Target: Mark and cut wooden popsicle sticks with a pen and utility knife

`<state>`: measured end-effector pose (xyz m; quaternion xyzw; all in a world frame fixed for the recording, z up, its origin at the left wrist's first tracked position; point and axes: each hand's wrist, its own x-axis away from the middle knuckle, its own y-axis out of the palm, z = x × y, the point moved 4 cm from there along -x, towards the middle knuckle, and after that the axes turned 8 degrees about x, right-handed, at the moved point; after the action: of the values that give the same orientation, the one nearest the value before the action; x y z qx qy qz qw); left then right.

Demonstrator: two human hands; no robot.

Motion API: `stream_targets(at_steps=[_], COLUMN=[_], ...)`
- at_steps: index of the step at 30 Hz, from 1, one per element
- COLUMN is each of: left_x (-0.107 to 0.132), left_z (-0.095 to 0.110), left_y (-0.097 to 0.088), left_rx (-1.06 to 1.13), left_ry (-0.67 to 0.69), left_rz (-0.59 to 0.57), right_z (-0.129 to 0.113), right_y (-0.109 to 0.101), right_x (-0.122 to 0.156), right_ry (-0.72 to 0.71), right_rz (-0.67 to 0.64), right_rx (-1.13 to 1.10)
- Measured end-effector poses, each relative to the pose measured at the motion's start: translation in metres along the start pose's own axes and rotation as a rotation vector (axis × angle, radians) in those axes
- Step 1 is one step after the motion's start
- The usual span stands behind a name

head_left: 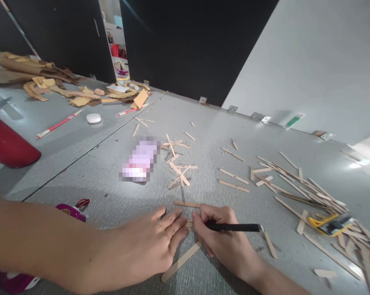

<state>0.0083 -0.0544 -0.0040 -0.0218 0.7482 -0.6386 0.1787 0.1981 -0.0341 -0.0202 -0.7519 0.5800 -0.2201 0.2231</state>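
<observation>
1. Pressing palm-down at 7 o'clock of the view, the left hand [148, 250] lies spread almost flat and closed on nothing. Its fingertips [182, 224] touch a small wooden piece [189, 224] on the grey table [111, 192].
2. Right hand [222, 237], at 5 o'clock: curled in a pen grip round a black-handled tool [234, 227], whose handle runs toward 3 o'clock. The fingers hide the working tip, so whether it is a blade or a nib cannot be told.
3. Small wooden piece: just below centre, between the two hands. A short craft stick [186, 203] lies just beside it at 12 o'clock. A longer stick [180, 262] runs from it toward 7 o'clock, partly under the left hand.
4. Risk, fingers: the left fingertips sit just beside the hidden tip. If that tip is sharp, a slip toward 9 o'clock would probably meet them first, because the stroke is aimed at the steadying hand.
5. Risk, workpiece: the piece is tiny and pinned by fingertips alone. Uneven pressure could let it skid or twist and spoil the line.
6. Risk, support: the longer stick beneath the left hand may rock it and loosen the hold.
7. Risk, clutter: a loose heap of sticks [310, 192] with a yellow-handled tool [332, 224] lies at 3 o'clock, near the right forearm. A sweep of the forearm could scatter the sticks.
</observation>
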Motion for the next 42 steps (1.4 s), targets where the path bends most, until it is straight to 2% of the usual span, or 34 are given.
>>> stream_targets(at_steps=[7, 15, 22, 37, 42], left_x=[-0.003, 0.0, -0.008, -0.01, -0.012], left_z=[0.0, 0.0, -0.004, -0.007, -0.008], left_y=[-0.001, 0.0, -0.015, -0.015, -0.019], left_rx=[0.002, -0.003, -0.032, -0.072, -0.092], left_ry=[0.007, 0.033, 0.066, 0.072, 0.08], left_rz=[0.01, -0.014, 0.011, 0.029, -0.012], right_z=[0.001, 0.007, 0.007, 0.0, -0.001], right_y=[-0.002, -0.003, -0.004, -0.006, -0.007], right_x=[-0.002, 0.0, 0.0, 0.0, 0.0], right_ry=[0.057, 0.105, 0.071, 0.076, 0.075], right_rz=[0.007, 0.026, 0.042, 0.069, 0.067], right_rx=[-0.16, -0.244, -0.244, -0.26, -0.254])
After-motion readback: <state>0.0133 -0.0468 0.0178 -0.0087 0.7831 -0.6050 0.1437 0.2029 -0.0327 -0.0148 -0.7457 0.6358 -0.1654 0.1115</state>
